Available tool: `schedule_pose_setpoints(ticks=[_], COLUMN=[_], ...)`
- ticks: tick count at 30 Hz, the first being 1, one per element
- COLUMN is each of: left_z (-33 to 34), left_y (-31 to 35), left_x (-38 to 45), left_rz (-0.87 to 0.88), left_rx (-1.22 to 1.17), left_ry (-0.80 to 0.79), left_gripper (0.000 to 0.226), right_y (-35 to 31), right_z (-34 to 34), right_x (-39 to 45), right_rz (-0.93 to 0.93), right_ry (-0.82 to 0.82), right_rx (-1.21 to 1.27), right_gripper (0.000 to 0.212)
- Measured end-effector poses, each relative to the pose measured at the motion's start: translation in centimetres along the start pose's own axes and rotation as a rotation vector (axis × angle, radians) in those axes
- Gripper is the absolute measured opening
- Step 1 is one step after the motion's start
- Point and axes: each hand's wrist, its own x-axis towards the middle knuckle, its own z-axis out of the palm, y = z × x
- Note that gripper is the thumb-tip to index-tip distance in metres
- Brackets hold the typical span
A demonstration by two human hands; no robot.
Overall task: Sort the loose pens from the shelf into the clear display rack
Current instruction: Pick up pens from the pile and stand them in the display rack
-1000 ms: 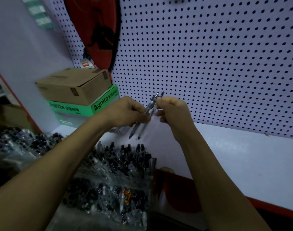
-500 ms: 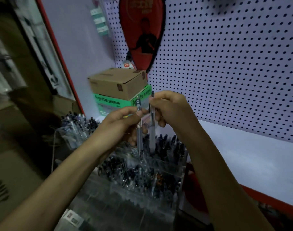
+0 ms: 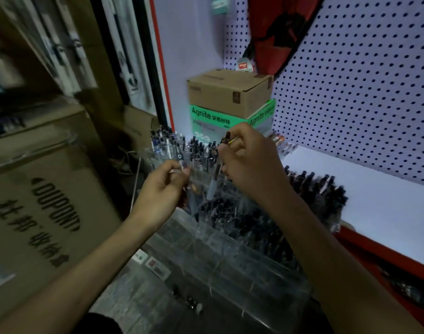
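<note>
Both hands hang over the clear display rack (image 3: 230,251): the left hand (image 3: 161,189) pinches one pen (image 3: 190,196) tip-down, and the right hand (image 3: 251,162) grips another pen (image 3: 213,182) just beside it, tip-down above the crowded compartments. The rack sits against the near red edge of the white shelf (image 3: 374,208), hemmed by a cardboard carton (image 3: 44,196) on the left, with bare shelf open to the right and a few loose pens (image 3: 282,144) far by the pegboard (image 3: 362,92). Since half a second ago the view has swung left and both pens have dropped closer to the rack, the two a little further apart.
</note>
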Motion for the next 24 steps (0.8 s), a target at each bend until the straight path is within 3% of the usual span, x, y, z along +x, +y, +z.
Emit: schedule_pose_setpoints(ticks=[3,9,13,17,21,24], left_z=[-1.3,-1.9,-1.2,-0.5,0.2,0.9], left_y=[-1.5,-3.3,-4.4,-6.0,-6.8,-6.8], left_x=[-0.1,-0.1,0.0,0.6,1.4,1.6], left_rz=[0.095,0.127,0.146,0.124,0.104,0.030], left_rx=[0.177,0.239,0.329,0.518,0.678,0.767], left_ry=[0.034,-0.003,-0.064,-0.178,-0.185,-0.220], left_gripper=[0.018,0.020,0.017,0.023,0.022,0.024], right_y=[-0.4,0.0,0.9,1.5,1.4,1.3], right_z=[1.5,3.6,4.4,4.8,5.0,4.9], right_x=[-0.3,-0.6,-0.9,-0.9,-0.6,-0.1], right_rz=[-0.128,-0.178,-0.088,-0.011,0.009,-0.035], right_ry=[0.015,-0.137,-0.366,-0.566,-0.511,-0.503], right_rx=[-0.049,-0.210,-0.321,-0.455,-0.426,-0.449], right_gripper=[0.010,0.014,0.009,0.021,0.015,0.023])
